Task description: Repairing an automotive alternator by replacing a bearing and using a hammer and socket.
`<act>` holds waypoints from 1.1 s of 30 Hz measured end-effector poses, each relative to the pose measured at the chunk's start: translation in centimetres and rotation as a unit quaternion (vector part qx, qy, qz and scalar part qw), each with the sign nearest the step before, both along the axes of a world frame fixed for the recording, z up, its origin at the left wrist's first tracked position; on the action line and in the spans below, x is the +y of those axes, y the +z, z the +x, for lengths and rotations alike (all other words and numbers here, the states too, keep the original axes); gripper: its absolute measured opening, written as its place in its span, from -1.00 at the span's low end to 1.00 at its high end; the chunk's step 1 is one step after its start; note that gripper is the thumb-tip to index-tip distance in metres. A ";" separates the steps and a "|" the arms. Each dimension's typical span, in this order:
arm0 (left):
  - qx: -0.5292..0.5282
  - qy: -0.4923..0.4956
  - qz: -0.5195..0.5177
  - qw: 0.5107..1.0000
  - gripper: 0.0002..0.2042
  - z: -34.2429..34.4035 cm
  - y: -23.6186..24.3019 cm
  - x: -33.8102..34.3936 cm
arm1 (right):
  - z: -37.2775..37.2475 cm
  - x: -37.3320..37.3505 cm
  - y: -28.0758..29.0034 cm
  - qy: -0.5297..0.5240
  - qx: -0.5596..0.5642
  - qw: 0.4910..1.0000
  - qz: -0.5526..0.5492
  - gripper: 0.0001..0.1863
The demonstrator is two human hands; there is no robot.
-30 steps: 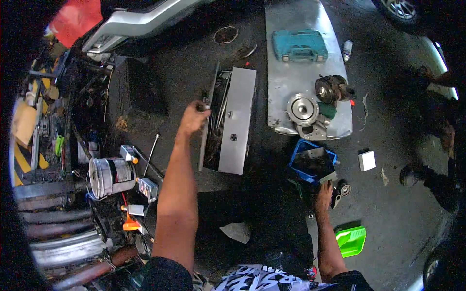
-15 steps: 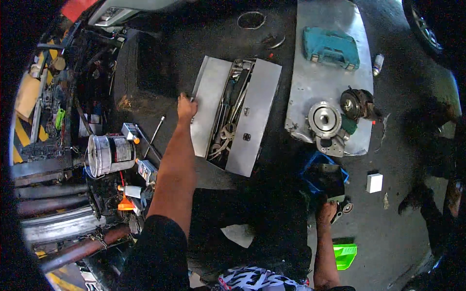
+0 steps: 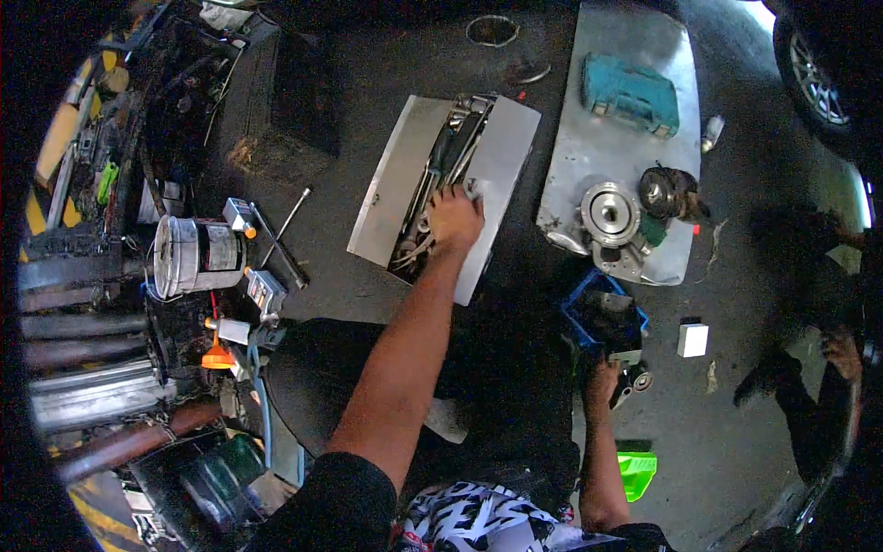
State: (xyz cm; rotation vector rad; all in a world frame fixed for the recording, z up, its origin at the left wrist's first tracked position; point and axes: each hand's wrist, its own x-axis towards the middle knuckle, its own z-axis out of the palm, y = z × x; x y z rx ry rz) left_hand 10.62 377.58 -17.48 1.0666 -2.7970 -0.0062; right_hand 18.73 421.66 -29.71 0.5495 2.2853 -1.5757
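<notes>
Lower centre of the frame: the person's patterned shirt, both forearms entering from the bottom edge.

Right hand (image 3: 602, 379), lower right of centre: fingers curled down on a small round metal part (image 3: 635, 380) lying on the floor; whether it grips the part or only rests on it cannot be told. Just above it stands a blue bin (image 3: 604, 314) with dark contents. A small white box (image 3: 693, 339) lies to its right, and a bright green object (image 3: 638, 470) lies below, near the bottom edge.

Left hand (image 3: 455, 217), centre of the frame: arm stretched out, fingers loosely bent and pointing down into the open metal toolbox (image 3: 497, 166), fingertips among the wrenches (image 3: 426, 221) in its middle tray. No tool is seen closed in the hand.

Left of centre: a metal can (image 3: 195, 255) on its side, an orange funnel (image 3: 217, 354) below it, a long rod (image 3: 287, 224) on the floor.

Upper right: a metal sheet (image 3: 621, 46) carrying a brake hub (image 3: 610, 212) and a teal case (image 3: 630, 93). A car wheel (image 3: 814, 74) sits at the top right corner.
</notes>
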 end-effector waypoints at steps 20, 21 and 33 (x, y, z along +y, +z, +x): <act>0.152 -0.126 0.182 0.963 -0.68 0.7 2.0 10.7 | -1.6 3.7 -6.0 0.374 0.294 0.737 0.479 -0.68; 0.166 -0.091 0.151 0.970 -0.69 1.4 2.0 9.6 | -1.4 3.5 -5.9 0.376 0.273 0.736 0.491 -0.68; -0.152 0.088 0.118 0.977 -0.28 10.9 -0.4 2.1 | -1.1 2.3 -4.2 0.249 0.259 0.870 0.337 -0.79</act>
